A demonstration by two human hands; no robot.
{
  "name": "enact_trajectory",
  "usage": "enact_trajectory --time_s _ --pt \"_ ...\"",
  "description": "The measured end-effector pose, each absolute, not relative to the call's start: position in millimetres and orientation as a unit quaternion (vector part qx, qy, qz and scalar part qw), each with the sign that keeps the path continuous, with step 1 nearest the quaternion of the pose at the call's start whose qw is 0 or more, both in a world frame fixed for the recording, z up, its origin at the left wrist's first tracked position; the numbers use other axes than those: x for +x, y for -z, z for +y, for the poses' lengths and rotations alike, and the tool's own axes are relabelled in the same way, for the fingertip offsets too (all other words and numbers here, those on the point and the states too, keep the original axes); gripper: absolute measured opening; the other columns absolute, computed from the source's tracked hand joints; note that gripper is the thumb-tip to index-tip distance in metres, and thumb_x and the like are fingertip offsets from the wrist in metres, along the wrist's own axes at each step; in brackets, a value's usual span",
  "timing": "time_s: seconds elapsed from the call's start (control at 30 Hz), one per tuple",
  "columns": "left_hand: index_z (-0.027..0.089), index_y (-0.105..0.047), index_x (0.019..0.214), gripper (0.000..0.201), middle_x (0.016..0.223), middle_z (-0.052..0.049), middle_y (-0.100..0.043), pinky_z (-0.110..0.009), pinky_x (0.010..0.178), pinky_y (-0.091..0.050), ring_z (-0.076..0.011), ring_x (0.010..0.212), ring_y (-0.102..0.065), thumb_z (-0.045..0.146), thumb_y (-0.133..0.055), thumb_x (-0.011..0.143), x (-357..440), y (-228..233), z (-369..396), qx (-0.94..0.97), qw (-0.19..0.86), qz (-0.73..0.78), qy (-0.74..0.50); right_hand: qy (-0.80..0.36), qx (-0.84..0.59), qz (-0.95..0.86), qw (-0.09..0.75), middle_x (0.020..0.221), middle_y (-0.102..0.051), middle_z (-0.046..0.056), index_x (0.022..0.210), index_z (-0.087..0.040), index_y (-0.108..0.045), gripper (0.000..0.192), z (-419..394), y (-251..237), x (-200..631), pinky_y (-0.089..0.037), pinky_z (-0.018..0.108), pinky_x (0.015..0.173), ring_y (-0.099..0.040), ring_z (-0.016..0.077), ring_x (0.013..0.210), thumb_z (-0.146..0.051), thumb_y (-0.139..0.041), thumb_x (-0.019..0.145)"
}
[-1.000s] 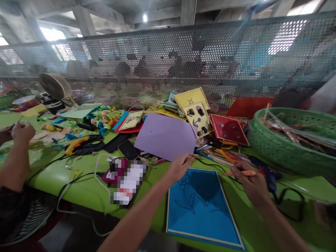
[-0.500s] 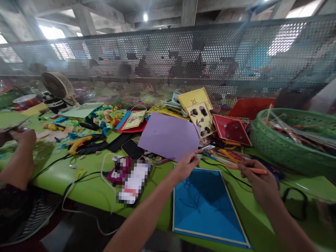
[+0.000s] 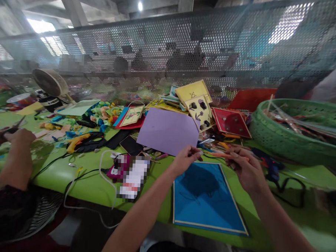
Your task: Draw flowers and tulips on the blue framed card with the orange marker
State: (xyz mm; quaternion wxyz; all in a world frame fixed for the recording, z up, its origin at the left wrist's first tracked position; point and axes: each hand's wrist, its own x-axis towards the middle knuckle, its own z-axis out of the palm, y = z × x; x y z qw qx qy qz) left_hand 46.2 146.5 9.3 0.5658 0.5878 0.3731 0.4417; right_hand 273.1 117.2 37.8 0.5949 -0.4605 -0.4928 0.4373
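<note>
My right hand (image 3: 245,168) is closed round a slim orange pen-like stick (image 3: 221,155), its tip pointing left. My left hand (image 3: 187,158) is pinched, with a tiny pale piece showing at the fingertips, too small to name. Both hands are raised above the far end of a blue board (image 3: 208,213), which has pale strips along its edges and a dark line drawing of a flower, partly under my hands' shadow. Just beyond my left hand lies a purple sheet (image 3: 168,129). A metal blade (image 3: 207,141) shows beside the sheet's right edge.
A green basket (image 3: 295,141) of sticks stands at right, near a dark blue glue gun (image 3: 273,166). Decorated boards (image 3: 200,112) lean at the back. Phone (image 3: 135,176), cables and paper scraps lie left. At far left, another person's hand (image 3: 19,138) holds scissors.
My right hand has moved left with the orange stick, closer to my left hand. The left hand has shifted slightly and its fingers have curled more. The view has tilted slightly downward.
</note>
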Motion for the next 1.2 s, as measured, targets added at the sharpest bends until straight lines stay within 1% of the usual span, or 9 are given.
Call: enact_trajectory --time_s 0.1,0.2,0.43,0.7,0.83,1.0,1.2 --pt "0.016 -0.064 0.104 0.033 0.087 -0.005 -0.072 -0.031 0.082 -0.047 -0.0172 0.085 -0.066 0.043 -0.071 0.088 47 -10 148 0.582 0.580 0.372 -0.432 -0.437 -0.461 -0.501 0.588 0.068 -0.062 0.002 0.078 -0.022 -0.072 0.021 116 -30 280 -0.035 0.025 0.046 -0.053 0.0133 0.058 -0.042 -0.076 0.080" --pt "0.015 -0.065 0.102 0.027 0.086 -0.005 -0.071 -0.031 0.083 -0.047 -0.0164 0.083 -0.065 0.038 -0.069 0.089 48 -10 149 0.583 0.591 0.358 -0.427 -0.441 -0.454 -0.497 0.594 0.069 -0.062 0.002 0.077 -0.022 -0.070 0.022 114 -31 282 -0.034 0.026 0.046 -0.054 0.0138 0.058 -0.043 -0.078 0.079" --pt "0.015 -0.067 0.099 0.024 0.083 -0.004 -0.070 -0.030 0.082 -0.048 -0.0164 0.082 -0.066 0.036 -0.071 0.088 48 -15 145 0.580 0.604 0.356 -0.416 -0.431 -0.472 -0.523 0.564 0.068 -0.063 0.003 0.081 -0.023 -0.069 0.027 108 -38 276 -0.038 0.028 0.047 -0.056 0.0158 0.059 -0.049 -0.075 0.081" --pt "0.015 -0.068 0.098 0.032 0.081 -0.005 -0.072 -0.030 0.082 -0.048 -0.0160 0.081 -0.066 0.043 -0.075 0.086 49 -18 142 0.566 0.627 0.334 -0.418 -0.431 -0.458 -0.538 0.561 0.068 -0.062 0.002 0.084 -0.022 -0.069 0.025 107 -32 278 -0.042 0.025 0.050 -0.056 0.0140 0.059 -0.045 -0.076 0.084" --pt "0.014 -0.069 0.097 0.034 0.079 -0.004 -0.071 -0.027 0.077 -0.046 -0.0152 0.079 -0.065 0.045 -0.077 0.084 50 -25 138 0.567 0.626 0.345 -0.409 -0.446 -0.446 -0.554 0.544 0.070 -0.066 0.003 0.087 -0.021 -0.072 0.024 106 -33 275 -0.043 0.025 0.049 -0.056 0.0139 0.060 -0.044 -0.077 0.084" --pt "0.014 -0.070 0.096 0.039 0.075 -0.003 -0.070 -0.025 0.064 -0.040 -0.0121 0.068 -0.058 0.050 -0.076 0.082 49 -27 137 0.567 0.627 0.348 -0.404 -0.482 -0.425 -0.549 0.534 0.071 -0.067 0.002 0.089 -0.022 -0.074 0.020 106 -34 271 -0.043 0.023 0.050 -0.057 0.0124 0.059 -0.042 -0.077 0.085" --pt "0.014 -0.070 0.094 0.047 0.073 -0.003 -0.069 -0.025 0.064 -0.043 -0.0113 0.065 -0.057 0.056 -0.079 0.077 49 -20 139 0.549 0.639 0.355 -0.406 -0.500 -0.422 -0.550 0.519 0.077 -0.071 0.003 0.095 -0.023 -0.077 0.020 106 -29 272 -0.045 0.023 0.054 -0.059 0.0127 0.064 -0.042 -0.073 0.090"
